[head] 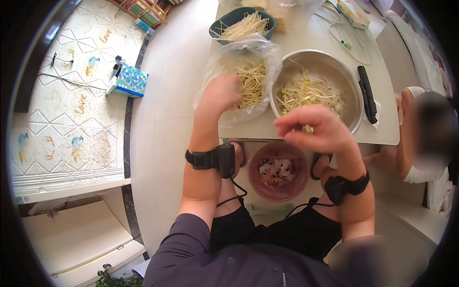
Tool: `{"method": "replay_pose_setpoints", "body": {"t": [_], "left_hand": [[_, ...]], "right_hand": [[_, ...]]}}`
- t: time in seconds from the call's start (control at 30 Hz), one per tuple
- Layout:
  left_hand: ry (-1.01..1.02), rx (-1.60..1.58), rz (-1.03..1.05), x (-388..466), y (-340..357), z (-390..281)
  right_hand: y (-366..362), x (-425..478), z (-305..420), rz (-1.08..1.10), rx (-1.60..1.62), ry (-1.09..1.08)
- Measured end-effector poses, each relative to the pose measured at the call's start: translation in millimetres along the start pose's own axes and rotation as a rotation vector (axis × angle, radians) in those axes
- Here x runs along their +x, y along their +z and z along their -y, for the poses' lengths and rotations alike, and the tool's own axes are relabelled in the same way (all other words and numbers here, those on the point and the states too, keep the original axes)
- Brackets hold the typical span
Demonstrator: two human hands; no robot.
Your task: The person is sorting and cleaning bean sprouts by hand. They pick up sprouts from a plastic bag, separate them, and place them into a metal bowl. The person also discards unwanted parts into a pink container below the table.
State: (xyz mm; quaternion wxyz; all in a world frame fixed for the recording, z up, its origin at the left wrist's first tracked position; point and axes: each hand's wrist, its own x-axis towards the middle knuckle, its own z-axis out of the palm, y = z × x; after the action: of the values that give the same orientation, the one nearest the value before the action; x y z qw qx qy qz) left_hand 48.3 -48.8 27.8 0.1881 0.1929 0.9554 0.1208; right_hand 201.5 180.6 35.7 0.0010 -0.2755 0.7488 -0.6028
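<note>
My left hand (224, 91) is at the left side of a clear plastic bag (211, 68) of bean sprouts (252, 84), its fingertips against the sprouts; whether it grips any is hidden. Over the near rim of a steel bowl (353, 80) hangs my right hand (313, 127), blurred, thumb and fingers curled. A few pale sprout bits (307, 129) show by its fingers, but a hold on them is not clear. More bean sprouts (304, 93) lie inside the bowl. Behind the bag, a dark teal basin (224, 23) holds enoki mushrooms (247, 27).
Below the table edge stands a reddish plastic bin (252, 179) with scraps. Right of the bowl lies a black folded object (366, 95) on a white tissue. A seated person (408, 132) is at the table's right. A cable (335, 36) and tissue pack (353, 16) lie farther back.
</note>
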Motion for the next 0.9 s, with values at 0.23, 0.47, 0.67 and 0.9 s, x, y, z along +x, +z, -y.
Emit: {"method": "replay_pose_setpoints", "body": {"t": [0.23,0.47,0.67,0.9], "left_hand": [[0.088,0.039,-0.085,4.5,9.6,5.3],[-0.035,-0.203,-0.165,-2.9,-7.8,11.2],[-0.028,-0.313,-0.262,-5.9,-20.7,18.9],[-0.036,-0.542,-0.299,-22.1,-42.7,20.6]], "right_hand": [[-46.1,7.9,-19.9,-0.246,0.233,0.208],[-71.5,-0.3,-25.8,-0.391,0.211,0.193],[-74.2,-4.9,-28.5,-0.401,0.183,0.249],[-66.6,-2.6,-38.1,-0.363,0.222,0.229]]}}
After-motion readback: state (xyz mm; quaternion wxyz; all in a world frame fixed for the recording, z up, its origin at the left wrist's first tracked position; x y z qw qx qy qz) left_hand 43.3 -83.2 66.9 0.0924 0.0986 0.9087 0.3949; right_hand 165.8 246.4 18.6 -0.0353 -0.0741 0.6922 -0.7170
